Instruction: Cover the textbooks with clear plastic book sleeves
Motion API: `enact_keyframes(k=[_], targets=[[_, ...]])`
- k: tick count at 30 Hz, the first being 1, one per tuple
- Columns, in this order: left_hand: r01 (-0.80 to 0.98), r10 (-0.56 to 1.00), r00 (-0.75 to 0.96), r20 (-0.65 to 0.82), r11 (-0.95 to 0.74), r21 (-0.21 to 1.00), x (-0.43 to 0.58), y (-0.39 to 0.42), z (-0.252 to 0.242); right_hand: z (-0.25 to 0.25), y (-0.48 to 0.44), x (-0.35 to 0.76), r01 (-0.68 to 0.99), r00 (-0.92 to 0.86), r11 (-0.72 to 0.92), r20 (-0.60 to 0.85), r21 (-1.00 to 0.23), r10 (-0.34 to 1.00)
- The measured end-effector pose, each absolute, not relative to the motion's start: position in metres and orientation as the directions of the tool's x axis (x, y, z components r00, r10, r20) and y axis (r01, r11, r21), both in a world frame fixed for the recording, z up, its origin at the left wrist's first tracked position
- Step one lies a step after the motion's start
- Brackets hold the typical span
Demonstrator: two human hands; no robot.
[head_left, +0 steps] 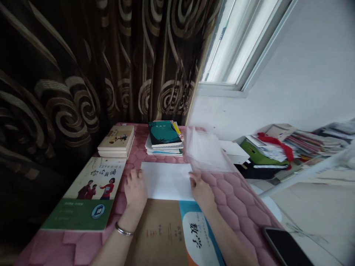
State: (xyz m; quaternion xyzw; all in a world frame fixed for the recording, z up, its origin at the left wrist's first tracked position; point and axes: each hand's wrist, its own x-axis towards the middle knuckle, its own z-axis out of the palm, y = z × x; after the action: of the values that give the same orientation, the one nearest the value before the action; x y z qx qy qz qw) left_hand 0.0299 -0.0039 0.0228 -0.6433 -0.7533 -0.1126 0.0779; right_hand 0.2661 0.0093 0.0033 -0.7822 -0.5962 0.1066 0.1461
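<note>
A blank white sheet [168, 181] lies across the top end of a maths textbook [158, 232] with a brown and blue cover. My left hand [135, 188] is at the sheet's left edge, fingers curled and slightly blurred; a silver bangle circles that wrist. On the opposite side, my right hand [202, 190] pinches the sheet's right edge between thumb and fingers. Left of my left hand is a green-and-cream book [91, 192] with figures on its cover. Clear plastic sheets [206, 149] lie beyond my right hand.
A stack of tan books [118, 140] and a pile topped by a teal book [165, 133] stand at the back of the pink padded tabletop [230, 195]. A phone [287, 245] lies at the right edge. Papers in a green holder [253, 149] are farther right, below a window.
</note>
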Motion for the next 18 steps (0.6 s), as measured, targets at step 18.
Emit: enact_keyframes(k=[18], targets=[[0.944, 0.959, 0.280, 0.035, -0.282, 0.171, 0.036, 0.000, -0.001, 0.012, 0.005, 0.267, 0.916, 0.267, -0.257, -0.011, -0.309, 0.964]])
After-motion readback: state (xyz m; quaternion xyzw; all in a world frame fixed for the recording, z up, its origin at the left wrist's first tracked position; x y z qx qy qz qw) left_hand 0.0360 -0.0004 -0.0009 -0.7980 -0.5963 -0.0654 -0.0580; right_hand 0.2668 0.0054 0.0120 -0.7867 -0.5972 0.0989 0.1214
